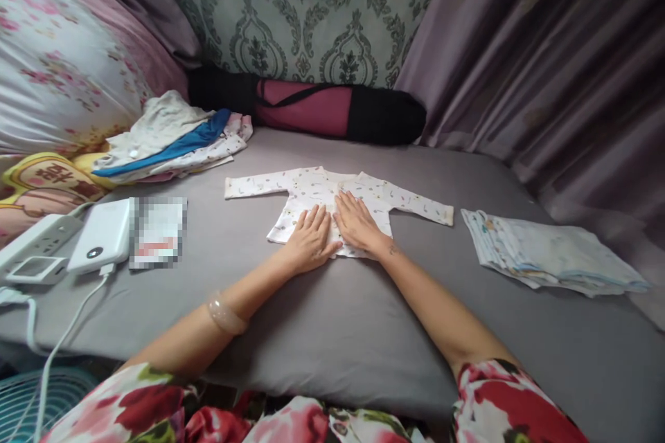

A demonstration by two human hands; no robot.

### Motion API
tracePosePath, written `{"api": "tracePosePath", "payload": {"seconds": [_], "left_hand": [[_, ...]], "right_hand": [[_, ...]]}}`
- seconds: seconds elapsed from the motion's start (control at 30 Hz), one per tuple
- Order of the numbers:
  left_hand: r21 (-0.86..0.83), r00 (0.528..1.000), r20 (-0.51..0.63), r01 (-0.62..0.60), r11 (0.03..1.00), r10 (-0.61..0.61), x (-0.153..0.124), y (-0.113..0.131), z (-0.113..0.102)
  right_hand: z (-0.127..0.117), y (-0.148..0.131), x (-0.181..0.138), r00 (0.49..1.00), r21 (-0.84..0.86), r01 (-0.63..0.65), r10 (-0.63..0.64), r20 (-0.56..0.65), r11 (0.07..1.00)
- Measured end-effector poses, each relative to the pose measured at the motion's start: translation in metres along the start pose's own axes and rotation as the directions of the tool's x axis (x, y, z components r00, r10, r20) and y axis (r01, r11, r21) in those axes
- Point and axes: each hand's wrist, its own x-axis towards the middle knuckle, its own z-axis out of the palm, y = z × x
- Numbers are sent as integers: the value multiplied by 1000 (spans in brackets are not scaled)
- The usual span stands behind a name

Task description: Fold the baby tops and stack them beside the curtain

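A small white baby shirt [306, 188] with a tiny printed pattern lies spread on the grey sheet, its two long sleeves stretched out to either side. My left hand [312, 239] rests flat on the lower middle of the shirt, fingers extended. Beside it, my right hand [358, 223] presses flat on the shirt's front, slightly higher, also with fingers stretched out. The two hands nearly meet at the shirt's middle and cover part of its front and hem. Neither hand grips anything.
A folded stack of white cloths [561, 252] lies to the right. Piled clothes [161, 138] sit at the back left. A power bank [101, 235], its cable and a power strip [39, 242] are at left. A long black and maroon bag [306, 109] lies along the wall.
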Motion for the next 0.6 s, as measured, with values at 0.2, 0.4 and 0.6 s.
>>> {"api": "tracePosePath", "payload": {"seconds": [0.2,0.4,0.6], "left_hand": [[12,997,77,28,1000,-29,-4,1,5],[30,996,-83,43,999,-40,-3,4,6],[67,1000,3,-8,998,7,-4,3,17]], "right_hand": [[5,3,10,994,-4,-25,25,105,1000],[-2,6,37,997,3,-74,74,-27,997],[16,11,61,996,0,-88,88,22,996]]}}
